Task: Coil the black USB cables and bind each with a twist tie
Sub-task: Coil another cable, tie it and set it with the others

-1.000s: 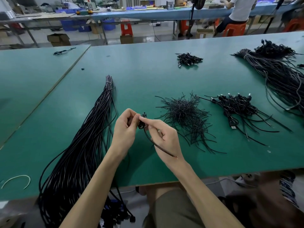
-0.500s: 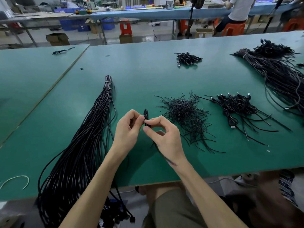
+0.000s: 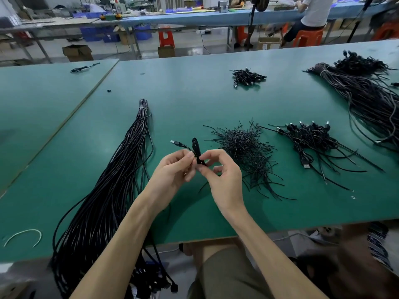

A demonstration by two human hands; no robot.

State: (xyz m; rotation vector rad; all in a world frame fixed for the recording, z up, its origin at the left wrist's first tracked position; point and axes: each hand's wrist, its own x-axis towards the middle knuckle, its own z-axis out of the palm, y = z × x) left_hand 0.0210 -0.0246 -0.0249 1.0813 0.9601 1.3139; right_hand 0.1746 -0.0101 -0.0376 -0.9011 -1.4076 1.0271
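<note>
A small coiled black USB cable (image 3: 196,146) is held above the green table (image 3: 194,100), its loop pointing up and its plug (image 3: 175,143) sticking out to the left. My left hand (image 3: 172,169) pinches the coil's middle from the left. From the right, my right hand (image 3: 224,175) pinches the same spot, where a black twist tie wraps the coil. A loose heap of black twist ties (image 3: 246,147) lies just right of my hands. A long bundle of straight black cables (image 3: 112,190) runs along the left and hangs over the front edge.
Bound coils lie in a pile (image 3: 311,139) at the right and a smaller pile (image 3: 247,77) farther back. Another big cable bundle (image 3: 367,98) fills the far right. A white cord piece (image 3: 23,236) sits at the front left. A person sits at a distant bench.
The tail that hung below my right hand has been drawn up out of sight. The coil now stands higher between my fingertips, and its plug sticks out to the left.
</note>
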